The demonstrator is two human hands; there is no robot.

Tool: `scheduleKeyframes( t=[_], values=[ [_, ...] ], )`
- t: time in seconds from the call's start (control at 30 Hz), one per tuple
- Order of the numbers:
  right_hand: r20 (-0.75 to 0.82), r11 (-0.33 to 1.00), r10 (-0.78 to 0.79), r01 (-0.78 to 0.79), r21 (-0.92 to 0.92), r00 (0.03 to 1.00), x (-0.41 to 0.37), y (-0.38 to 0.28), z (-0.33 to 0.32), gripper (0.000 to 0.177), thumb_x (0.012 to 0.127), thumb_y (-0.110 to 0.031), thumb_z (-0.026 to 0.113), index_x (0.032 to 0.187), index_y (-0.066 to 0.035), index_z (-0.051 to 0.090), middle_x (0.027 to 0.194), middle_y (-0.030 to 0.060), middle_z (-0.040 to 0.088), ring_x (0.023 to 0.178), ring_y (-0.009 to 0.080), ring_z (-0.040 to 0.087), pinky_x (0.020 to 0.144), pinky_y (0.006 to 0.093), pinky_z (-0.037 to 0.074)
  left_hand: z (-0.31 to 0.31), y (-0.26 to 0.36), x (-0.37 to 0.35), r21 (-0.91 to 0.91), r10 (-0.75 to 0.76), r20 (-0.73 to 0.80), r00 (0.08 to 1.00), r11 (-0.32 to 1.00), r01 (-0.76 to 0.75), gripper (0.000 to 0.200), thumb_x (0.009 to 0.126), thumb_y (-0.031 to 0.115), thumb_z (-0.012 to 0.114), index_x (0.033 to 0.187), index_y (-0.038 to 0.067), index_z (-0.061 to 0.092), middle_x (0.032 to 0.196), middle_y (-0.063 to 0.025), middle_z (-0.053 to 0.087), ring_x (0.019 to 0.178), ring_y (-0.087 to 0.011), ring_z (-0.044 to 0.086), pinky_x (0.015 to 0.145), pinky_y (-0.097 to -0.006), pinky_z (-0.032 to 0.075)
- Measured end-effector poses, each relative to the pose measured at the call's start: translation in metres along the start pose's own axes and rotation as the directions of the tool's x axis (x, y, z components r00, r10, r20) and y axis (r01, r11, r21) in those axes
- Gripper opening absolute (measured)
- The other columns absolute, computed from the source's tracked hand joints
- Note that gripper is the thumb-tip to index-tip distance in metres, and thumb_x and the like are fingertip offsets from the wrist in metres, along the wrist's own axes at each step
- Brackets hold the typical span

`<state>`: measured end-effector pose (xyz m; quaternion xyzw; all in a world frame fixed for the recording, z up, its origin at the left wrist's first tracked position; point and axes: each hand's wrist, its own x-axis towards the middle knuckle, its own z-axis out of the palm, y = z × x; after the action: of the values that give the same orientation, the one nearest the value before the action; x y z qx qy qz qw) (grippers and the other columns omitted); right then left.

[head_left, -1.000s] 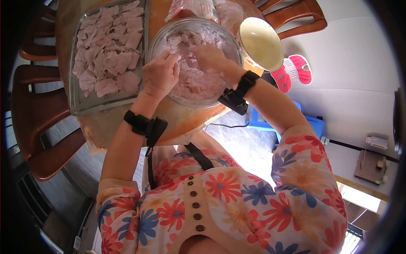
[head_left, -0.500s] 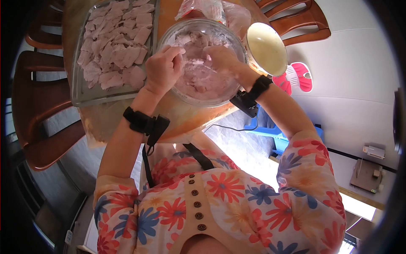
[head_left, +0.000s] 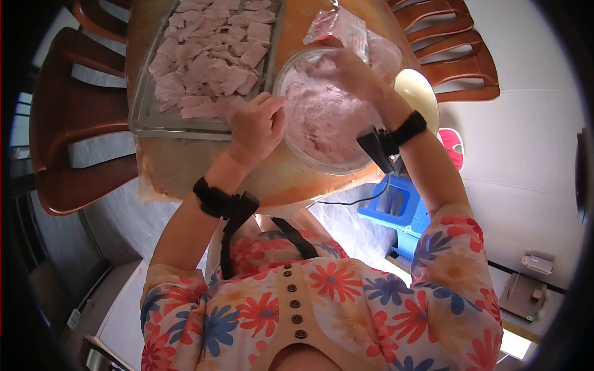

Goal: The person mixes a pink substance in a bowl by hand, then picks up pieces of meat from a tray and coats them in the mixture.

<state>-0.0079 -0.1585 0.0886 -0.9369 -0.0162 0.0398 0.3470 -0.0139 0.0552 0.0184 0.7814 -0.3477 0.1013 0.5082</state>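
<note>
Pale pink pieces, which look like meat, lie spread over a glass-like tray [head_left: 179, 132] at the upper left. Beside it a clear round bowl [head_left: 337, 168] holds a floury pink mass [head_left: 322, 117]. My left hand [head_left: 257, 127] is closed, between the tray's near right corner and the bowl's left rim; what its fingers hold, if anything, is hidden. My right hand [head_left: 352, 74] reaches over the upper right of the bowl, its fingers smeared by motion and partly out of sight.
A cream bowl [head_left: 419, 102] stands right of the clear bowl. Plastic bags [head_left: 346, 31] lie behind it. Wooden chairs [head_left: 80, 123] flank the table [head_left: 167, 167] on both sides. A blue plastic object [head_left: 402, 213] is below right, near a dark cable.
The whole view has shifted, with table items now further right. My left hand has moved off the bowl toward the tray's edge. My right hand has moved toward the bowl's far right rim.
</note>
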Motion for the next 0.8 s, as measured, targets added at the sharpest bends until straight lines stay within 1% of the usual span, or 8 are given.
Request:
scheduleKeyframes(
  t=[0.13,0.23,0.33,0.4,0.53,0.6,0.67,0.8],
  values=[
    [0.061,0.974,0.094,-0.079,-0.214,0.994,0.069,-0.022,0.025,0.037,0.076,-0.032,0.070,0.085,0.003,0.066,0.074,0.0106,0.063,0.064,0.0182,0.058,0.060,0.0293,0.047,-0.014,-0.008,-0.013,-0.050,-0.039,-0.007,0.999,0.998,0.039,0.013,0.076,-0.003,0.059,0.086,0.005,0.062,0.067,-0.0102,0.052,0.054,-0.0235,0.050,0.050,-0.0295,0.040],
    [0.149,0.988,-0.132,0.143,-0.065,0.980,0.102,-0.021,0.056,0.033,0.077,-0.031,0.068,0.087,0.001,0.068,0.080,0.0129,0.065,0.069,0.0197,0.063,0.064,0.0302,0.050,-0.024,-0.014,-0.020,-0.093,-0.121,0.009,0.993,0.988,0.121,0.014,0.076,-0.004,0.058,0.086,0.004,0.062,0.068,-0.0101,0.052,0.055,-0.0229,0.050,0.051,-0.0289,0.040],
    [0.178,0.978,0.033,0.005,-0.209,0.983,0.115,-0.023,0.066,0.030,0.078,-0.027,0.065,0.094,-0.002,0.068,0.086,0.0151,0.067,0.075,0.0218,0.066,0.069,0.0318,0.051,-0.032,-0.017,-0.023,-0.064,-0.094,-0.035,0.995,0.994,0.092,0.013,0.077,-0.004,0.058,0.087,0.004,0.062,0.069,-0.0098,0.052,0.055,-0.0227,0.050,0.052,-0.0285,0.041],
    [0.011,0.962,-0.188,0.187,-0.199,0.982,0.110,-0.003,0.057,0.027,0.079,-0.025,0.062,0.095,-0.004,0.067,0.088,0.0158,0.067,0.073,0.0234,0.066,0.068,0.0338,0.051,-0.033,-0.019,-0.022,-0.058,-0.089,-0.047,0.995,0.995,0.086,0.013,0.077,-0.003,0.058,0.087,0.004,0.062,0.069,-0.0096,0.053,0.055,-0.0224,0.050,0.052,-0.0284,0.041],
    [0.245,0.943,-0.093,0.164,-0.288,0.965,0.033,0.004,0.011,0.027,0.082,-0.025,0.062,0.096,-0.002,0.065,0.090,0.0153,0.066,0.085,0.0255,0.064,0.078,0.0345,0.049,-0.024,-0.023,-0.018,-0.056,-0.082,-0.061,0.995,0.995,0.079,0.011,0.078,-0.002,0.058,0.087,0.004,0.063,0.071,-0.0095,0.055,0.054,-0.0215,0.050,0.052,-0.0280,0.041],
    [0.356,0.983,-0.017,0.080,-0.163,0.934,-0.023,0.026,0.008,0.034,0.081,-0.029,0.064,0.099,-0.001,0.061,0.090,0.0157,0.065,0.090,0.0277,0.062,0.079,0.0360,0.047,-0.018,-0.017,-0.012,-0.047,-0.087,-0.037,0.995,0.995,0.085,0.011,0.077,0.001,0.059,0.086,0.006,0.063,0.071,-0.0084,0.056,0.056,-0.0240,0.053,0.053,-0.0316,0.043],
    [0.312,0.969,0.142,-0.067,-0.238,0.939,-0.067,0.047,0.019,0.039,0.079,-0.032,0.066,0.099,-0.001,0.058,0.087,0.0158,0.062,0.084,0.0292,0.061,0.074,0.0372,0.046,-0.012,-0.012,-0.004,-0.027,-0.088,-0.013,0.996,0.996,0.088,0.011,0.076,0.003,0.060,0.085,0.009,0.063,0.072,-0.0074,0.058,0.058,-0.0265,0.056,0.054,-0.0351,0.045],
    [0.298,0.984,0.152,-0.116,-0.135,0.942,-0.094,0.055,0.044,0.041,0.075,-0.032,0.070,0.097,0.000,0.056,0.080,0.0146,0.057,0.074,0.0275,0.055,0.068,0.0364,0.043,0.014,0.001,0.013,-0.052,0.005,0.005,1.000,0.999,-0.004,0.011,0.076,0.005,0.060,0.084,0.011,0.063,0.074,-0.0058,0.060,0.061,-0.0266,0.058,0.054,-0.0346,0.046]
  ],
)
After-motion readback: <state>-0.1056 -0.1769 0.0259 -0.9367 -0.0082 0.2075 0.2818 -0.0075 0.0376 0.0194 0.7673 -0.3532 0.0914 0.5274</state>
